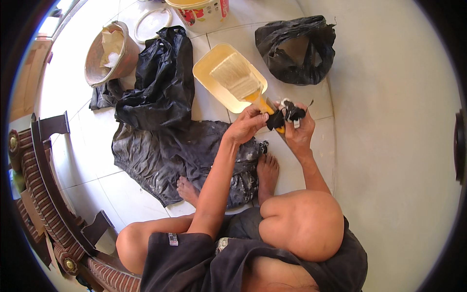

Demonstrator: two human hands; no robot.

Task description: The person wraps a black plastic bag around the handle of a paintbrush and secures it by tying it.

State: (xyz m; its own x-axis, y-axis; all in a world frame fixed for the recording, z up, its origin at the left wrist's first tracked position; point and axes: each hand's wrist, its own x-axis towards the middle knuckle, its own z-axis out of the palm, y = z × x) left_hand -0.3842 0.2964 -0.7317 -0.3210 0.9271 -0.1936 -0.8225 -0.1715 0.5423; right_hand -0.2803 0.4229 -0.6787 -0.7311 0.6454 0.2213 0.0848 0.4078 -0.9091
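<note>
A wide paintbrush [237, 78] with pale, cream-coated bristles and a yellow handle points away from me, its head above a cream-yellow tray [204, 73]. My left hand [248, 125] pinches the handle between thumb and fingers, beside a black scrap wrapped about it. My right hand [300, 130] is closed on a crumpled black-and-white scrap [293, 112], cloth or plastic, at the handle's lower end. A thin dark strip runs along the handle; its kind is unclear. Below my hands, a dark, paint-stained cloth garment [189, 151] lies on the tiles, partly between my feet.
Left of the tray lies a black plastic bag [163, 78], next to a tilted, dirty bucket [127, 56] with crumpled paper inside. A white lid [153, 24] and a printed paint tub [202, 14] stand behind. Another black bag [296, 73] sits at right; a wooden striped seat [46, 185] borders the left.
</note>
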